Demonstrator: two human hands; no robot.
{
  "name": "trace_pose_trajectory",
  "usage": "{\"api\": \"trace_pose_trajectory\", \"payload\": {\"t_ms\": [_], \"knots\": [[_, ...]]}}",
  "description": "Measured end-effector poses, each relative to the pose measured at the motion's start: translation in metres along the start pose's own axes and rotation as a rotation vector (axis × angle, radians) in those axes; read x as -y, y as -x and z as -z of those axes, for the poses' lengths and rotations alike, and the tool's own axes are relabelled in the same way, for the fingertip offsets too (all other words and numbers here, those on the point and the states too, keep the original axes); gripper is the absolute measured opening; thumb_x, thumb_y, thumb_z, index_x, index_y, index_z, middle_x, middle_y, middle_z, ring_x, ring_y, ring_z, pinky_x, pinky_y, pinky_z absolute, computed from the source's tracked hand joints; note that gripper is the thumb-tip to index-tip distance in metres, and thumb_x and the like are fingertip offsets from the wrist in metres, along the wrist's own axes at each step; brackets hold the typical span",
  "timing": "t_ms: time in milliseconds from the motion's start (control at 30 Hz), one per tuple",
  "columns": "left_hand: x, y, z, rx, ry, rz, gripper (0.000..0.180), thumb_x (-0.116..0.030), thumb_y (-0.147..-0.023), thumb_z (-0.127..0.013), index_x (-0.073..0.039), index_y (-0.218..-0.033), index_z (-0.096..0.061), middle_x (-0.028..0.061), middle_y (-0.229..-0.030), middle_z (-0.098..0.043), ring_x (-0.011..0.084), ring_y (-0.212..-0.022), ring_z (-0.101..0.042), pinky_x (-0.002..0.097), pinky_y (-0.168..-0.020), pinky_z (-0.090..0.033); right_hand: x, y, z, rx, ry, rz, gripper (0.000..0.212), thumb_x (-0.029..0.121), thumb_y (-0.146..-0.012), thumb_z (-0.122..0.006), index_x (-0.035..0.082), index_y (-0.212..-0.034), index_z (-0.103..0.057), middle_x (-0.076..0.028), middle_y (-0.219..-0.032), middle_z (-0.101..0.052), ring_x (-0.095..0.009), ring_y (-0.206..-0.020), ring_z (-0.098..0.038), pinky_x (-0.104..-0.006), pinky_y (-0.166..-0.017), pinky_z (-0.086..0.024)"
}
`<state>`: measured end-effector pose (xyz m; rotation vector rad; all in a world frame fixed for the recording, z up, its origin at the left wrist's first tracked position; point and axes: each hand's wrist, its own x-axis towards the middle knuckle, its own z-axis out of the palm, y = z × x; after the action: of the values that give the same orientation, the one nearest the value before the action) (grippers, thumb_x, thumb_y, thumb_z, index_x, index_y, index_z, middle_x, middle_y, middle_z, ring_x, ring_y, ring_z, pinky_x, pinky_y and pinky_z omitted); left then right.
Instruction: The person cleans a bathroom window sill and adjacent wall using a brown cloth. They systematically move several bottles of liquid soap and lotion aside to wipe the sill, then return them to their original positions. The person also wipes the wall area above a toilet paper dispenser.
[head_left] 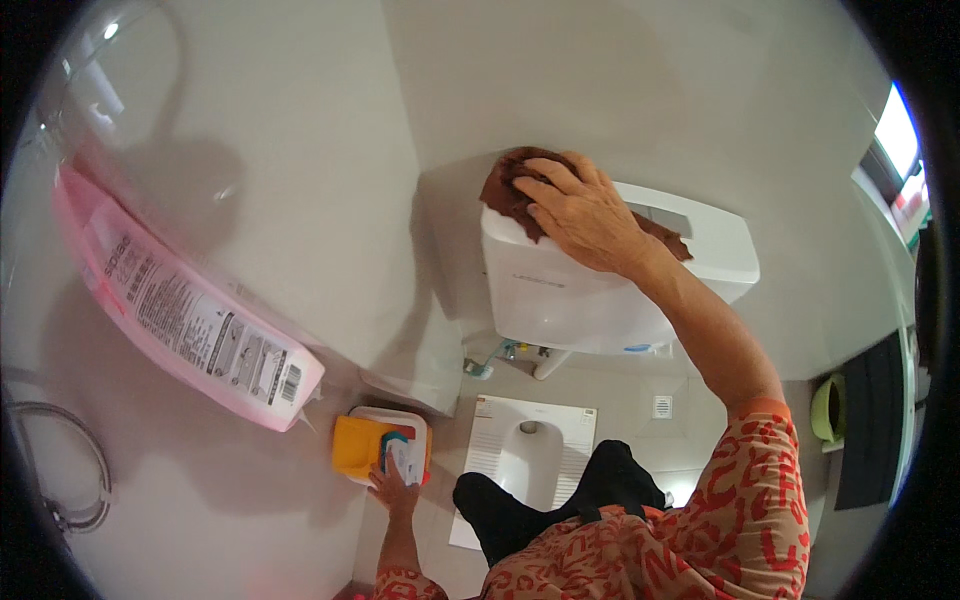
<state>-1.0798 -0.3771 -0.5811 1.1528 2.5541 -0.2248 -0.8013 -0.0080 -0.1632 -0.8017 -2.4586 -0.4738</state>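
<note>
My right hand presses a crumpled brown cloth onto the left end of the lid of a white toilet cistern. Its fingers bend over the cloth, and another part of the cloth shows beyond my wrist, on the lid. Low on the left, my left hand reaches to a light-rimmed container. Its fingers look spread, touching or just over a white and blue item there. Beside that item sits something yellow. Small size hides whether the left fingers grip anything.
A squat toilet pan lies in the floor below, between my body and the cistern. A large pink bottle looms close on the left. A shower hose curves at far left. Right stand a green basin and a floor drain.
</note>
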Motion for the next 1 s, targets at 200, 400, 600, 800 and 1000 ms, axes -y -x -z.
{"api": "trace_pose_trajectory", "payload": {"t_ms": [200, 400, 600, 800, 1000], "knots": [[-0.004, 0.013, 0.018, -0.060, 0.028, 0.033, 0.103, -0.033, -0.069, -0.081, -0.026, -0.148, -0.016, 0.0244, -0.148, -0.021, 0.0421, -0.134, -0.026, 0.0546, -0.103, -0.030, -0.032, 0.057, 0.040, 0.060, 0.120, -0.158, 0.033, 0.022, -0.091, -0.058, 0.013, -0.122, -0.059, -0.006, -0.128, -0.050, -0.031, -0.118, -0.043, -0.0434, -0.093, -0.042], [-0.036, 0.032, 0.060, -0.059, 0.145, -0.024, 0.097, -0.028, -0.071, -0.081, -0.023, -0.147, -0.021, 0.0251, -0.148, -0.020, 0.0426, -0.135, -0.023, 0.0513, -0.105, -0.028, -0.059, 0.093, 0.065, 0.065, 0.091, -0.281, 0.033, 0.025, -0.091, -0.057, 0.014, -0.123, -0.058, -0.002, -0.130, -0.049, -0.028, -0.120, -0.043, -0.0435, -0.094, -0.039], [-0.065, 0.056, 0.069, -0.096, 0.121, -0.157, 0.082, -0.037, -0.076, -0.075, -0.015, -0.143, -0.034, 0.0265, -0.149, -0.018, 0.0433, -0.137, -0.019, 0.0554, -0.107, -0.025, -0.088, 0.137, 0.099, 0.136, 0.079, -0.506, 0.033, 0.025, -0.092, -0.055, 0.016, -0.123, -0.058, -0.001, -0.132, -0.049, -0.028, -0.123, -0.042, -0.0454, -0.096, -0.035], [-0.122, 0.096, 0.156, -0.231, 0.413, -0.370, 0.065, -0.019, -0.071, -0.077, -0.011, -0.130, -0.049, 0.0243, -0.140, -0.029, 0.0436, -0.129, -0.029, 0.0520, -0.104, -0.032, -0.100, 0.160, 0.103, 0.113, 0.047, -0.474, 0.034, 0.017, -0.089, -0.056, 0.009, -0.122, -0.057, -0.010, -0.132, -0.047, -0.037, -0.119, -0.042, -0.0479, -0.098, -0.036], [-0.157, 0.118, 0.238, -0.445, 0.562, -0.503, 0.051, -0.012, -0.073, -0.073, -0.010, -0.121, -0.054, 0.0201, -0.133, -0.036, 0.0394, -0.123, -0.036, 0.0475, -0.100, -0.035, -0.058, 0.106, 0.086, 0.173, -0.056, -0.187, 0.043, 0.020, -0.087, -0.060, 0.006, -0.126, -0.051, -0.011, -0.137, -0.043, -0.037, -0.121, -0.040, -0.0472, -0.096, -0.037]]}}
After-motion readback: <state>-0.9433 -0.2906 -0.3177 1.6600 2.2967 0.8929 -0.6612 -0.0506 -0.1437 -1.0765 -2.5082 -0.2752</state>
